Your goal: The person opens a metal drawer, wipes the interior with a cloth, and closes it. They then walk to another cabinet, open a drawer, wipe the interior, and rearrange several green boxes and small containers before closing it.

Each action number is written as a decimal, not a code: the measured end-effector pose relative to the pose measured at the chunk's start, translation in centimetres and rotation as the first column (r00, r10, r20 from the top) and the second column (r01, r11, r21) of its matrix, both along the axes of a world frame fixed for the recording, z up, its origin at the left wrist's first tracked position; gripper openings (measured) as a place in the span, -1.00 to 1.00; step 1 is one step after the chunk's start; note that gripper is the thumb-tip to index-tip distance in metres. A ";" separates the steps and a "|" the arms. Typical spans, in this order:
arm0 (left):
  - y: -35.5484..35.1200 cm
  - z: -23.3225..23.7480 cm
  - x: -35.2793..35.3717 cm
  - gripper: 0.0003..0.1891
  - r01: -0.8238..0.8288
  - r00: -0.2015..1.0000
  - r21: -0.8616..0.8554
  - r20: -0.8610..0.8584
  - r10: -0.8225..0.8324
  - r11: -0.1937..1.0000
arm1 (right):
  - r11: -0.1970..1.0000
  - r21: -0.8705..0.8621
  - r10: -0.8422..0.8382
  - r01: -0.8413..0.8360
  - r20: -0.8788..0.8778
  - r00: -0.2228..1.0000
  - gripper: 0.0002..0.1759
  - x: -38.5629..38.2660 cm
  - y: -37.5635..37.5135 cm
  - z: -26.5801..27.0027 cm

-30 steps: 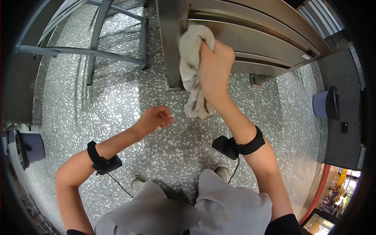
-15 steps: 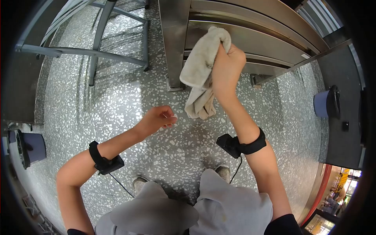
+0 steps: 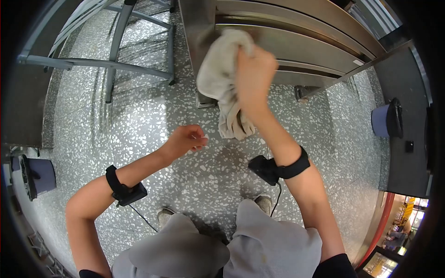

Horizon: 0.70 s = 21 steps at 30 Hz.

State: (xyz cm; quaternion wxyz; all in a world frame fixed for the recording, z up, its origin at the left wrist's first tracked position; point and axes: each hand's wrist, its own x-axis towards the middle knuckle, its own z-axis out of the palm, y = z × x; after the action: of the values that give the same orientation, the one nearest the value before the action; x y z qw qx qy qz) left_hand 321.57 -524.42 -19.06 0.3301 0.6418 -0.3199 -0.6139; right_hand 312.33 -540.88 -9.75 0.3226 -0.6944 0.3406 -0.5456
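My right hand (image 3: pixel 256 74) is closed around a bunched, off-white cloth (image 3: pixel 221 69). The upper part of the cloth lies against the metal leg (image 3: pixel 197 34) of a stainless steel unit, and the rest hangs down below my fist. Over the floor, left of the cloth, hovers my left hand (image 3: pixel 187 139). Its fingers are loosely curled with a gap between thumb and forefinger, and I see nothing held in them. Black straps with small boxes sit on both forearms.
The steel unit (image 3: pixel 287 44) with horizontal rails spans the top right. Grey metal stool legs (image 3: pixel 116 62) stand at upper left. Blue-grey bins are at right (image 3: pixel 381 121) and left (image 3: pixel 42 175). Beneath everything is a speckled floor (image 3: pixel 139 116).
My right hand has moved left with the cloth, bringing it across the steel leg. The cloth is slightly blurred now. My left hand has stayed in place.
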 end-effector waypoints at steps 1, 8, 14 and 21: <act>0.2 0.3 0.1 -0.84 0.007 1.000 -0.011 0.011 -0.007 1.000 | 0.984 0.180 -0.022 0.011 0.057 0.998 -0.84 -0.8 -0.4 0.3; -0.1 -0.6 0.0 -0.85 0.011 1.000 0.012 0.007 -0.011 1.000 | 0.998 0.033 0.049 -0.049 0.000 0.999 -0.84 0.9 0.4 -0.1; -0.1 -0.2 0.0 -0.84 0.007 1.000 0.009 0.023 -0.007 1.000 | 0.988 0.139 0.045 -0.061 0.115 0.992 -0.81 0.9 0.2 -0.1; -0.1 -0.4 -0.2 -0.84 0.013 1.000 0.000 0.009 -0.013 1.000 | 0.979 0.188 0.074 -0.078 0.028 0.997 -0.80 0.1 0.0 -1.2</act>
State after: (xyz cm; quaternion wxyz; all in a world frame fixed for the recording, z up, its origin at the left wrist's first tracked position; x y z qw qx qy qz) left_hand 321.39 -524.49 -19.42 0.3249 0.6424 -0.3254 -0.6131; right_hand 312.42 -540.85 -10.98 0.4112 -0.6673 0.3607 -0.5055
